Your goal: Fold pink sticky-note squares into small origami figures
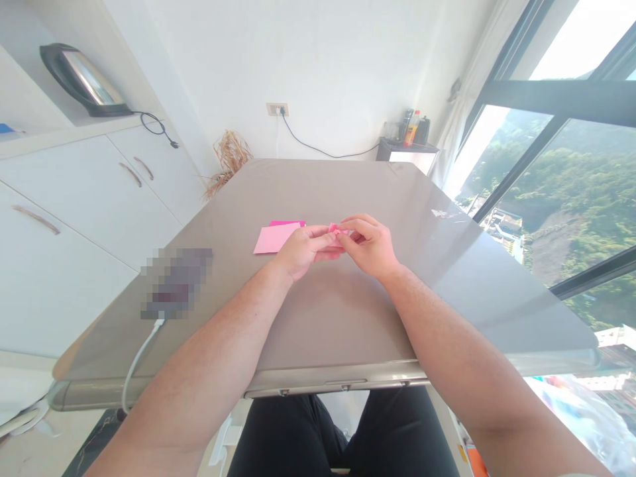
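Clearly small, the pink paper looks folded and creased — brighter at its upper edge, paler below — and sits between the fingers of both hands. The left hand and right hand each pinch it, fingers nearly together. Just left of the fingers, two sheets overlap on the bench: one pale sheet, one magenta sheet mostly covered. The fingers hide much of the folded shape; one pixelated object, well left of them, is unreadable.

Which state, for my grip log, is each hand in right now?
Left hand: closed, holding the small pink paper.
Right hand: closed, fingers pinching that same paper.
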{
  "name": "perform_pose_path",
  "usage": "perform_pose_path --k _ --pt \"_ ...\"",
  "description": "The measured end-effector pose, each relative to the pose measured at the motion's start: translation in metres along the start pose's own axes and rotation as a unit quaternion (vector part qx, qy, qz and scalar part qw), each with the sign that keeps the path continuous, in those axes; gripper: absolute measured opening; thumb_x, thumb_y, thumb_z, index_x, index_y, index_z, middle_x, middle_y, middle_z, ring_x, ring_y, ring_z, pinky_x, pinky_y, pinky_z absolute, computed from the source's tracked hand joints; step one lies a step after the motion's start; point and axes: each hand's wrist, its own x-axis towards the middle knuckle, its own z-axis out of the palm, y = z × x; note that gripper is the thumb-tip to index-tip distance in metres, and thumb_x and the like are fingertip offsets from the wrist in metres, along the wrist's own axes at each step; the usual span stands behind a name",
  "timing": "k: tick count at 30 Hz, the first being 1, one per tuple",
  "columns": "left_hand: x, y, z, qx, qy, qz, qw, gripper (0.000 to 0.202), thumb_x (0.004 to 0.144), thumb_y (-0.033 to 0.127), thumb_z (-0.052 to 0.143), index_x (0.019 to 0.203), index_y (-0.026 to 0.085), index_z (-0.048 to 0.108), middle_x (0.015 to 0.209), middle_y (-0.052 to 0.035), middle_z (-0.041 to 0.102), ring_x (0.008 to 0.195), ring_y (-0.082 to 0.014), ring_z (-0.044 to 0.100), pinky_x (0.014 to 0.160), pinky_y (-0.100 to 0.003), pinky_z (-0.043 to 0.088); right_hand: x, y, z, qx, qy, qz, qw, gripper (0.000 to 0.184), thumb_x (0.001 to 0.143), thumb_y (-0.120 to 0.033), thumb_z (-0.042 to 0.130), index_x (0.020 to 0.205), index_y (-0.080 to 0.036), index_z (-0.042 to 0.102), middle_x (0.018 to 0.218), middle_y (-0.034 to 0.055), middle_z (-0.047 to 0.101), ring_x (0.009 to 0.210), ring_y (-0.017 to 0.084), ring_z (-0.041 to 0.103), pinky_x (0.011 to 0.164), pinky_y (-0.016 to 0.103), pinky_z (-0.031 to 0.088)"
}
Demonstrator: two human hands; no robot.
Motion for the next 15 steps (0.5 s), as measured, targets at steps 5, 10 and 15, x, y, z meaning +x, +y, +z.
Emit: perform_pose_path --k 5,10,15 --pt "-0.0005 -0.0002 -0.0003 0.015 0.001 0.007 1.0 0.042 0.081 0.046 0.077 0.113 0.02 0.076 0.111 -0.0118 0.076 0.103 -0.0261 0.072 0.097 -0.045 0.055 0.0006 -0.0019 -0.0004 0.011 0.01 0.004 1.0 0.009 0.087 -0.027 0.066 0.086 -0.023 0.074 0.096 0.0031 0.071 0.061 0.011 0.061 0.062 0.029 0.054" --pt "-0.0001 -0.0001 0.0007 0.008 0.002 0.007 1.0 0.039 0.082 0.044 0.077 0.111 0.018 0.076 0.109 -0.0116 0.076 0.102 -0.0261 0.072 0.097 -0.045 0.056 0.0009 -0.0028 -0.0008 0.016 0.007 0.009 1.0 0.01 0.087 -0.027 0.066 0.087 -0.023 0.075 0.095 0.0031 0.071 0.059 0.01 0.061 0.06 0.029 0.054" --pt "0.0006 -0.0014 0.0009 0.004 0.015 0.017 1.0 0.038 0.083 0.044 0.075 0.109 0.017 0.077 0.106 -0.011 0.077 0.099 -0.0257 0.073 0.095 -0.046 0.057 0.0008 -0.0007 -0.0006 0.02 0.005 -0.001 1.0 0.01 0.087 -0.023 0.066 0.088 -0.023 0.076 0.096 0.003 0.071 0.06 0.01 0.061 0.06 0.028 0.054"
